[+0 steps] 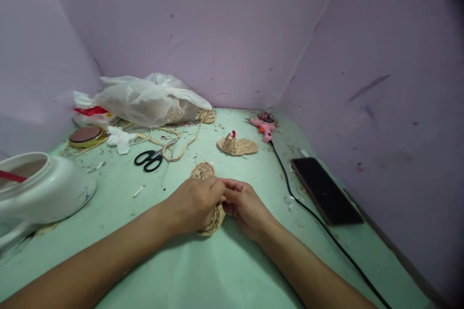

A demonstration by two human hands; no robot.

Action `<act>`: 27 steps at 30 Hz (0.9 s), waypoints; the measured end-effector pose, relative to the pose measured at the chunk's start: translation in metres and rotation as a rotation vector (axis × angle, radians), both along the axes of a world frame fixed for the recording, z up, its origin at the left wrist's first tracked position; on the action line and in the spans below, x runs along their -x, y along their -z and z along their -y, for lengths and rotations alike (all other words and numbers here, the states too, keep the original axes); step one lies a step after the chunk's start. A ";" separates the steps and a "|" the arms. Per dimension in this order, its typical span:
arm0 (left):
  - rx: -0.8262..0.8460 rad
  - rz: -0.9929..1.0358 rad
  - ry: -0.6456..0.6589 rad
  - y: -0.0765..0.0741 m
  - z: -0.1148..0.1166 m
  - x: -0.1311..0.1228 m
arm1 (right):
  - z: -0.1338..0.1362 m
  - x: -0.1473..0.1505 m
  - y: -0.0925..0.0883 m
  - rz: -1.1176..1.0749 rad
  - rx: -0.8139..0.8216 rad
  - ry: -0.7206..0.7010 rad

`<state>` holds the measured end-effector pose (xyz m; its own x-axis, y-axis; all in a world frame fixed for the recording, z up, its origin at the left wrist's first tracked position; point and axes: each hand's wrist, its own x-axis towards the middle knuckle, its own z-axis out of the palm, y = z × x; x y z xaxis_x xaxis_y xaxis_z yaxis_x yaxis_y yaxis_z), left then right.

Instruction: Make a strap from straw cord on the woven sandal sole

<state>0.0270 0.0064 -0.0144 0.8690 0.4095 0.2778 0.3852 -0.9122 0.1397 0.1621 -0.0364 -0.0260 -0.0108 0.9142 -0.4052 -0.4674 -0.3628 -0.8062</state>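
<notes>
Under my hands is a small woven straw slipper sole (pixel 203 171), its coiled far end and near end showing past my fingers. My left hand (pixel 203 200) lies over its middle with the fingers curled round it. Against the sole's right edge, my right hand (pixel 242 203) is closed, thumb and fingertips pinched together and meeting the left fingertips. What the right fingertips pinch is too small and covered to make out. Farther back rests a small straw slipper (pixel 239 146) with a raised strap and a red bit on top.
A pink glue gun (pixel 266 130) with a black cord (pixel 290 183) lies back right, near a phone (pixel 326 192). Black scissors (pixel 149 159), straw cord (pixel 188 142), a plastic bag (pixel 148 99) and a round tin (pixel 86 136) lie back left. A white pot (pixel 47 193) stands left.
</notes>
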 end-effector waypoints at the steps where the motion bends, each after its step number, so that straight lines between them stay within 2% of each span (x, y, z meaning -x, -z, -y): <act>1: -0.015 0.013 0.006 0.004 -0.001 0.000 | -0.001 0.001 0.002 0.019 0.003 -0.004; 5: -0.042 0.027 -0.018 0.018 -0.002 -0.003 | -0.003 0.002 0.007 0.089 0.012 0.013; 9: -0.001 0.007 -0.081 0.023 -0.002 -0.007 | -0.002 -0.001 0.004 0.121 0.000 -0.014; 15: 0.204 0.094 -0.075 0.017 -0.006 -0.005 | 0.002 -0.010 -0.010 0.112 -0.098 -0.272; 17: 0.198 0.082 -0.082 0.014 -0.007 -0.003 | 0.002 -0.011 -0.007 0.166 -0.114 -0.249; 22: 0.049 -0.042 -0.144 0.013 -0.002 -0.006 | 0.000 -0.009 0.007 0.254 -0.079 -0.192; 27: 0.073 -0.033 -0.196 0.019 -0.003 -0.010 | 0.000 -0.010 0.007 0.264 -0.048 -0.190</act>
